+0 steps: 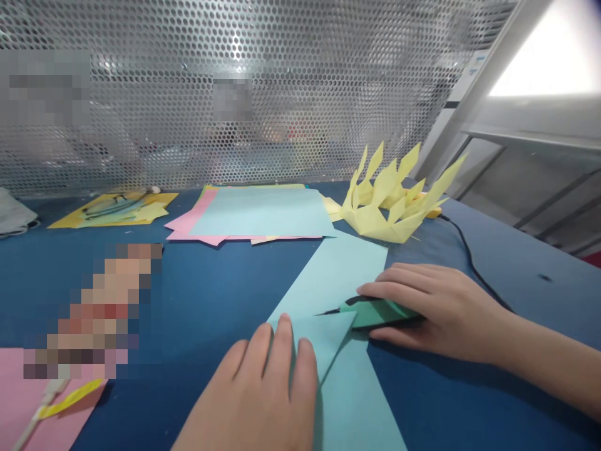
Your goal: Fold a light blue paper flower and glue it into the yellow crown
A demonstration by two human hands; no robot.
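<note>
Left hand (263,401), head view, nearest the camera: lying palm down, fingers extended and slightly apart, pressing on paper, its grip enclosing nothing.

Light blue paper (357,263): occupying the table (225,275) between the hands, lying left of the right grip and passing beneath the left fingertips. Long axis running away from the camera, the far end reaching the edge of a sheet stack (263,213).

Right hand (436,300): entering from the right side of the view, fingers curling over the far side, thumb lying along the near side; its grip closing around a green-handled tool (385,313), whose dark, narrow tip is pointing left across the paper. Type of tool: partly covered, cannot be told for certain.

Relation of note: tool tip lying along the far edge of a raised flap, just right of the left fingertips. Both hands standing about equally near that flap.

Condition of paper: plain, pale, straight-edged; the flap tapering to a point toward the right hand, overlapping part of the tool and casting a soft shadow.
</note>
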